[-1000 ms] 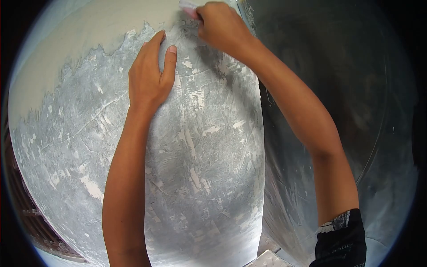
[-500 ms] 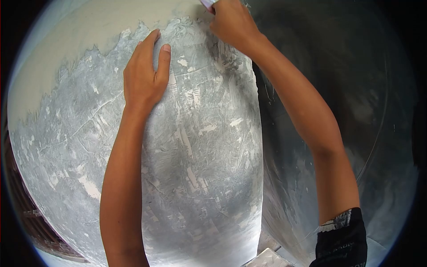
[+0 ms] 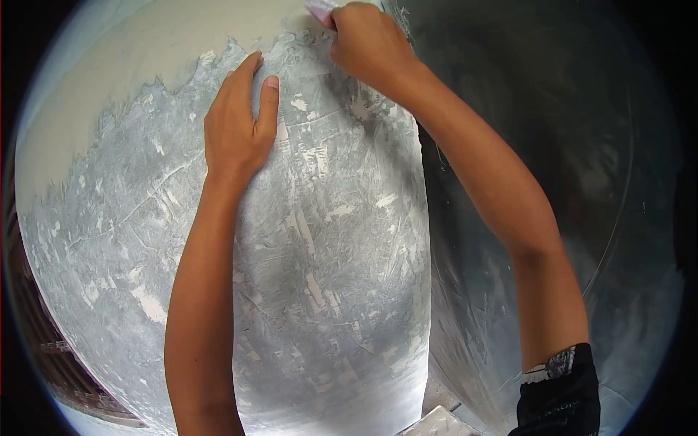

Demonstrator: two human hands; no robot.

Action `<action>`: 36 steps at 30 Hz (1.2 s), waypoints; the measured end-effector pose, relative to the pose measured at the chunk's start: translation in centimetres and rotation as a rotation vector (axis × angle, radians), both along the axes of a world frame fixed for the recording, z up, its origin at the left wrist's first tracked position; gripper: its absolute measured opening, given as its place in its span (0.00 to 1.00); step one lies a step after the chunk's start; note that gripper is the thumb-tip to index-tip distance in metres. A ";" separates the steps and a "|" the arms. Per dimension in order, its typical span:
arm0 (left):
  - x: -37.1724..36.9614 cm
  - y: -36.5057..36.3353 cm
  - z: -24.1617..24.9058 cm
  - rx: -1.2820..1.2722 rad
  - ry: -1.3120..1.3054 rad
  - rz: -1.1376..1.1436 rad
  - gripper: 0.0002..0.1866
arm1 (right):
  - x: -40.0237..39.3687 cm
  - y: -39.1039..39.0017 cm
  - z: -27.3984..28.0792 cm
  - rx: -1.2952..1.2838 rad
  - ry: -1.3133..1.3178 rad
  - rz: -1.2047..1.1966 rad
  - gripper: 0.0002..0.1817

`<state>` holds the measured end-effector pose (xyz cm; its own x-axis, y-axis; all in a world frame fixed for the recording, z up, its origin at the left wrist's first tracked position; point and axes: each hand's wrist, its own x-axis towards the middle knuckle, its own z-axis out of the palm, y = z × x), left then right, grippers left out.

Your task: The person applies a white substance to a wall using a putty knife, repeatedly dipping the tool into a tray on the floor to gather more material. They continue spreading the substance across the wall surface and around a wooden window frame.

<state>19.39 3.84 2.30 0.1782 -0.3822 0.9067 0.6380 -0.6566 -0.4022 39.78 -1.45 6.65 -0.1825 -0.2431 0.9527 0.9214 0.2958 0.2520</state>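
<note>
Now the right hand (image 3: 371, 43) has dropped back from the corner edge, grip closed on a pale scraper (image 3: 320, 9) at the top of the wall (image 3: 327, 254) — another stroke on the grey coat. Left hand (image 3: 236, 131) stays flat, open, bracing.

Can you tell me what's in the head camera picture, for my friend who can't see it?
A person's right hand presses a small pale scraper against the top of a wall, where scraped grey meets smooth beige paint. Their left hand rests flat on the grey part beside it.
</note>
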 end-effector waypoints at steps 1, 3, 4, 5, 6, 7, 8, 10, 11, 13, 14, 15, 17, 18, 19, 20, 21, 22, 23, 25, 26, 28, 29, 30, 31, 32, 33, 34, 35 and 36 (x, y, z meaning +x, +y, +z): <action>0.0 0.0 0.0 -0.019 -0.007 0.003 0.25 | 0.4 -1.3 2.2 0.005 -0.024 -0.089 0.06; 0.1 -0.3 0.0 -0.032 -0.004 -0.013 0.25 | 1.7 0.8 6.5 -0.136 0.180 0.053 0.14; 0.1 -0.3 -0.1 -0.047 0.002 -0.030 0.25 | 2.0 1.2 7.1 -0.138 0.180 0.054 0.14; 0.1 -0.2 -0.1 -0.048 0.003 -0.029 0.25 | 2.3 1.5 7.5 -0.196 0.068 -0.046 0.14; 0.1 0.1 0.0 -0.022 -0.001 -0.004 0.25 | 2.5 2.0 7.7 -0.250 -0.043 -0.144 0.13; 0.0 0.2 0.0 0.005 -0.009 0.019 0.25 | 2.3 2.6 6.1 -0.149 -0.084 -0.137 0.09; -0.1 0.2 0.0 0.003 -0.008 0.018 0.25 | 1.7 2.7 3.3 -0.050 -0.123 -0.132 0.06; 0.0 0.1 0.0 -0.012 -0.004 -0.004 0.25 | -0.3 1.3 -2.7 -0.078 -0.128 -0.183 0.06; -0.1 0.1 0.1 -0.009 -0.005 -0.009 0.25 | -0.6 0.7 -3.9 -0.075 -0.128 -0.188 0.06; 0.0 0.1 0.0 0.002 0.003 -0.004 0.25 | -0.6 -0.7 -5.0 -0.129 -0.156 -0.120 0.08; 0.0 0.0 0.0 0.000 0.003 -0.006 0.25 | -0.2 -1.4 -3.7 -0.153 -0.068 -0.087 0.06; 0.1 -0.1 -0.1 -0.019 0.001 -0.015 0.25 | 0.5 -2.1 -1.9 -0.166 -0.015 -0.052 0.06; 0.0 -0.1 -0.1 -0.036 -0.006 -0.022 0.25 | 2.4 -0.6 3.0 -0.148 0.114 -0.020 0.09; 0.0 0.0 0.0 -0.021 -0.005 -0.010 0.25 | 3.5 1.0 5.4 -0.118 0.194 -0.024 0.13; 0.0 0.1 0.0 -0.006 -0.003 0.002 0.25 | 4.1 2.0 7.1 -0.117 0.195 -0.023 0.13; 0.1 0.1 0.0 -0.006 0.000 0.003 0.25 | 4.5 2.6 8.2 -0.146 0.179 -0.150 0.13; 0.1 0.1 -0.1 -0.020 0.000 -0.013 0.25 | 4.9 3.4 8.8 -0.175 0.163 -0.275 0.12; 0.1 0.0 0.0 -0.031 -0.002 -0.029 0.25 | 4.7 3.3 7.8 -0.172 0.165 -0.273 0.12; 0.0 0.1 0.0 -0.029 0.000 -0.029 0.25 | 4.2 2.8 5.5 -0.182 0.072 -0.265 0.10; -0.1 0.4 0.0 0.004 -0.017 0.019 0.25 | 2.7 2.1 -0.1 -0.128 -0.079 -0.249 0.10; 0.0 0.3 -0.1 0.002 -0.014 0.015 0.25 | 2.1 1.9 -2.6 -0.067 -0.137 -0.243 0.12; 0.0 0.1 0.0 -0.014 -0.008 -0.008 0.25 | 1.2 -0.6 -3.4 -0.140 -0.122 -0.214 0.13; 0.0 0.0 0.0 -0.017 -0.013 -0.008 0.25 | 1.0 -1.4 -3.3 -0.219 -0.107 -0.178 0.14; 0.0 -0.1 -0.1 -0.048 -0.004 0.007 0.26 | 1.5 -1.0 -2.2 -0.225 -0.108 -0.174 0.14; 0.0 -0.2 -0.1 -0.076 0.007 0.022 0.27 | 2.4 -0.3 0.2 -0.168 -0.051 -0.100 0.12; -0.1 -0.1 -0.1 -0.075 0.005 0.025 0.27 | 3.1 0.2 2.3 -0.108 0.004 -0.027 0.09; -0.1 0.0 -0.1 -0.058 -0.004 0.036 0.27 | 3.3 0.6 3.7 -0.108 0.003 -0.025 0.09; 0.0 0.0 0.0 -0.043 -0.013 0.045 0.27 | 2.9 0.7 4.9 -0.173 0.098 -0.151 0.10; 0.0 0.0 0.0 -0.044 -0.014 0.045 0.27 | 2.7 0.9 5.4 -0.239 0.192 -0.279 0.12; 0.0 0.0 0.0 -0.045 -0.010 0.037 0.26 | 2.7 1.7 4.5 -0.244 0.191 -0.280 0.12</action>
<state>19.36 3.85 2.27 0.1825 -0.3340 0.9248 0.6660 -0.6500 -0.3661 42.50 0.24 11.10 -0.0235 0.0282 0.9993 0.9981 0.0573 0.0219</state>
